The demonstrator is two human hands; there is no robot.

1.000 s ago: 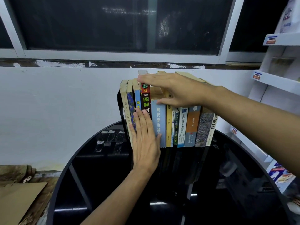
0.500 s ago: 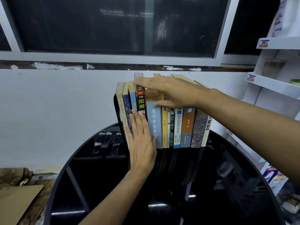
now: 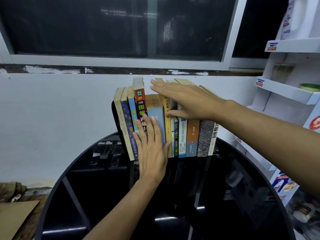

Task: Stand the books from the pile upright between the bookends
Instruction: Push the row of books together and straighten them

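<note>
A row of several books [image 3: 192, 135] stands upright at the back of a round black glass table [image 3: 173, 205], spines toward me. A black bookend [image 3: 115, 116] shows at the row's left end; the right bookend is hidden. My left hand [image 3: 151, 151] lies flat with straight fingers against the spines of the red book [image 3: 140, 103] and the light blue book [image 3: 156, 116]. My right hand [image 3: 183, 99] rests flat across the tops of the middle books, with its thumb on the yellow spine [image 3: 167, 132].
A white wall and a dark window rise right behind the books. A white shelf unit [image 3: 285, 90] with packets stands at the right. Brown cardboard [image 3: 13, 219] lies on the floor at the lower left.
My right hand has slid a little to the right along the book tops, uncovering the red book's top. The left hand stays pressed on the spines.
</note>
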